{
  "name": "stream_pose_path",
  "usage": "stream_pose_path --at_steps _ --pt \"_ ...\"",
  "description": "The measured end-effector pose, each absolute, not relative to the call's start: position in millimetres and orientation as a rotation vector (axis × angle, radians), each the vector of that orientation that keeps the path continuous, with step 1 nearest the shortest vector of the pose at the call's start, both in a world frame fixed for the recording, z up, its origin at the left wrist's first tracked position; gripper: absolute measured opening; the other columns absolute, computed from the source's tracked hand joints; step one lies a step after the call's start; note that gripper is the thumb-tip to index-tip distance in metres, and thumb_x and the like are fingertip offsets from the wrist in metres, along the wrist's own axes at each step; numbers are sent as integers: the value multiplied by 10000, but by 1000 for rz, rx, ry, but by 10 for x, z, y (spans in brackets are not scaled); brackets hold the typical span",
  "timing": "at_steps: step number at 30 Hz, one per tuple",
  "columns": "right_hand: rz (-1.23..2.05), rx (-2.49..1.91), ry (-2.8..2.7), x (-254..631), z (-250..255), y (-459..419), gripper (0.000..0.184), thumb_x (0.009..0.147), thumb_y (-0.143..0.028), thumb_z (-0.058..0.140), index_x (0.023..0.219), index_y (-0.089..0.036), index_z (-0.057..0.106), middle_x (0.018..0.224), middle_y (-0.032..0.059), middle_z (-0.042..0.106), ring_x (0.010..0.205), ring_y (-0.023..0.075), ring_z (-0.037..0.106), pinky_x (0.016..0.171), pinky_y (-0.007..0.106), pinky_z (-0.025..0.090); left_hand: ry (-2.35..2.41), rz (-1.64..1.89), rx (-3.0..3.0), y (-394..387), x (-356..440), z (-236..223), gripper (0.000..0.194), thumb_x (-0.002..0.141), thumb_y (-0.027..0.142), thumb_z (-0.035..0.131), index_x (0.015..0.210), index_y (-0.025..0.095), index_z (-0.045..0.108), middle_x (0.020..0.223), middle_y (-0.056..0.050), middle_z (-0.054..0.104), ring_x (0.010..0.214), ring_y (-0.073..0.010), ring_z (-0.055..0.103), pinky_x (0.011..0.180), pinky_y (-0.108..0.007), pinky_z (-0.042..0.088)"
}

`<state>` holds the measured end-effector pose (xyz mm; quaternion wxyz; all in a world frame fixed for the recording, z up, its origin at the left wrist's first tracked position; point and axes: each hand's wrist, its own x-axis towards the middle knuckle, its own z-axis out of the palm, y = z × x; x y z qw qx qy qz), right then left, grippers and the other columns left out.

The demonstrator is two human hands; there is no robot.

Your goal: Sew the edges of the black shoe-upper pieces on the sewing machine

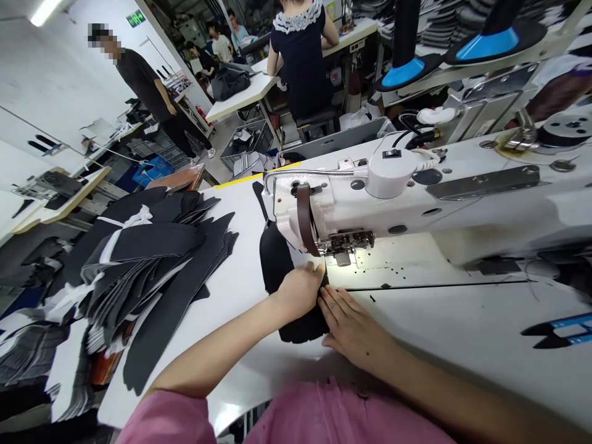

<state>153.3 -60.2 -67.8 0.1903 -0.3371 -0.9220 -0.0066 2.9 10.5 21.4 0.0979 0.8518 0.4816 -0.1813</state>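
A black fabric piece (274, 259) lies on the white table of the sewing machine (324, 209), partly under the machine's head. On top of this fabric, just in front of the presser foot area, is my left hand (300, 293), its fingers curled in and gripping the cloth near its right edge. My right hand (354, 327) rests flat with fingers stretched out, the fingertips touching the fabric's right edge. A brown strap (305, 219) hangs on the front of the machine head. The needle itself is hard to make out.
Stacked dark fabric pieces (152, 246), tied with white strips, cover the table's left side. Blue-handled thread snips (557, 331) lie at the right. Thread cones (407, 55) stand behind the machine. One person (143, 83) stands and another (303, 61) sits beyond.
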Motion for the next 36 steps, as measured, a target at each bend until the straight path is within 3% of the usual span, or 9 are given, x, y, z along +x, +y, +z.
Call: stream_pose_path --at_steps 8,13,17,20,22,26,32,36 --pt "-42 -968 -2597 1483 -672 -559 899 732 -629 620 1307 38 440 1351 274 432 1286 339 385 1082 435 313 1488 -471 2559 183 41 55 172 849 88 410 960 115 539 940 -115 562 895 -216 583 762 -317 507" --pt "-84 -960 -2597 1450 -742 -581 988 689 -662 636 1310 72 408 1359 310 395 1289 377 364 1075 466 312 1553 -296 2642 253 34 -117 168 886 113 403 863 116 570 866 -107 574 846 -210 578 714 -309 498" --pt "-51 -987 -2578 1450 -673 -529 894 710 -582 674 1279 69 450 1334 308 427 1264 385 392 1072 475 320 1564 -122 2685 277 1 -211 151 854 104 447 811 122 591 782 -91 585 778 -212 568 690 -323 487" --pt "46 -930 -2586 1524 -536 -424 660 801 -473 634 1227 19 524 1275 235 519 1220 324 454 1111 454 283 1561 199 2660 230 -105 -197 172 807 81 473 867 145 620 851 -83 598 833 -210 550 758 -338 475" --pt "149 -758 -2651 1598 -453 -329 606 853 -467 569 1264 -25 508 1303 185 514 1253 284 429 1138 431 250 1541 410 2641 206 -212 -186 226 797 91 482 943 167 637 913 -81 600 900 -220 533 797 -355 457" --pt "322 -467 -2769 1693 -427 -163 669 896 -519 469 1358 -38 411 1421 181 390 1357 266 290 1137 411 254 1382 562 2652 271 -402 -231 273 827 87 442 926 200 670 908 -60 627 888 -200 537 819 -365 431" --pt "310 -463 -2760 1648 -581 -153 694 921 -529 399 1365 4 383 1432 216 351 1375 284 245 1143 443 229 1185 412 2729 472 -505 -250 357 746 59 470 1021 188 657 889 -67 653 880 -214 565 821 -373 428" --pt "284 -489 -2745 1622 -626 -194 735 915 -556 387 1372 20 364 1436 223 339 1386 294 206 1146 452 219 978 465 2813 582 -554 -235 289 840 89 434 972 192 669 906 -61 674 892 -196 586 795 -341 434"
